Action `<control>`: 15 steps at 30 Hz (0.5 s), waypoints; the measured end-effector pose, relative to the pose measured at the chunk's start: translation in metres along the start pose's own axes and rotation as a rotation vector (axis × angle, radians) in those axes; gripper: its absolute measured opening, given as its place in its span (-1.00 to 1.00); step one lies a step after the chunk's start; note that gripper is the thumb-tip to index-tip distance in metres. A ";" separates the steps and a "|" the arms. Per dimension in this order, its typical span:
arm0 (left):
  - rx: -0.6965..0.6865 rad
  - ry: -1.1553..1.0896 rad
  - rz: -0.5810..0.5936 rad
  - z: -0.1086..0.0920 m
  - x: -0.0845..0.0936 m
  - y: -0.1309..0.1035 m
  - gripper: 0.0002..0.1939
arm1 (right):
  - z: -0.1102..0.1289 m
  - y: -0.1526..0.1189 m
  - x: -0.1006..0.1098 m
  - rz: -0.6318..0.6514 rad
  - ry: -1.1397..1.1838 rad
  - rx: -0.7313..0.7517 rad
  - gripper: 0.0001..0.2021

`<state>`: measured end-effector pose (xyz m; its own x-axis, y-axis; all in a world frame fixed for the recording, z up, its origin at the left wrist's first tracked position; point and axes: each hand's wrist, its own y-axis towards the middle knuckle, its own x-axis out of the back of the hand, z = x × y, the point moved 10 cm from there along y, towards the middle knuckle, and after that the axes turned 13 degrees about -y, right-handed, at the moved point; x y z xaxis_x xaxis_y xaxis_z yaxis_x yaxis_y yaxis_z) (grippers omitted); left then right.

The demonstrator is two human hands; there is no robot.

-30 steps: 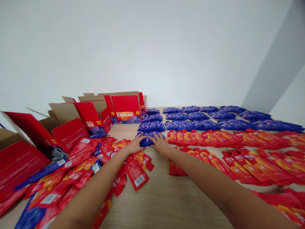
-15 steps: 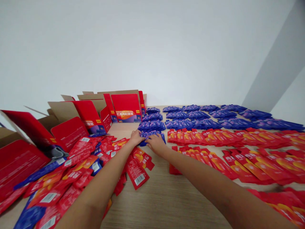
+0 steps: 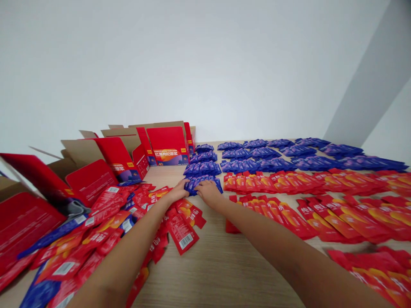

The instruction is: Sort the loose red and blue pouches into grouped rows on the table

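Note:
Both hands are at the nearest stack of blue sachets [image 3: 203, 183] in the middle of the table. My left hand [image 3: 178, 192] lies at the stack's left edge, its fingertips partly hidden against the sachets. Its fingers look apart, with nothing seen in them. At the front right of the same stack, my right hand [image 3: 209, 192] touches the sachets with its fingers spread. Just below my left hand are loose red sachets [image 3: 183, 229], one showing a barcode.
Open red cartons [image 3: 168, 144] stand at the back left. A loose heap of red and blue sachets [image 3: 96, 237] covers the left side. Rows of red sachets [image 3: 298, 182] and blue sachets [image 3: 269, 164] fill the right. A pale wall [image 3: 205, 68] stands behind.
My left hand has moved slightly left, away from my right hand. My right hand stays at the blue stack. The whole view has shifted a little.

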<state>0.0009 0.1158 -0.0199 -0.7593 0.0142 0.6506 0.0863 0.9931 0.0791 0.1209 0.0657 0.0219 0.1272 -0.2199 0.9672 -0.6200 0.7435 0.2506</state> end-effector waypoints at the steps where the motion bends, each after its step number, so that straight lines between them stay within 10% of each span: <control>1: -0.005 0.009 0.004 -0.001 -0.001 -0.001 -0.32 | 0.000 0.001 0.000 -0.003 0.006 -0.009 -0.73; 9: -0.068 0.131 -0.025 -0.025 -0.001 -0.009 -0.36 | 0.002 -0.018 0.012 -0.060 0.055 -0.041 -0.65; 15: -0.109 0.290 -0.136 -0.054 -0.008 -0.060 -0.52 | 0.031 -0.062 0.020 -0.012 0.135 0.113 -0.69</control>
<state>0.0370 0.0499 0.0111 -0.5545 -0.1669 0.8152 0.0771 0.9651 0.2501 0.1378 -0.0041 0.0248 0.2331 -0.1358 0.9629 -0.7001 0.6638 0.2631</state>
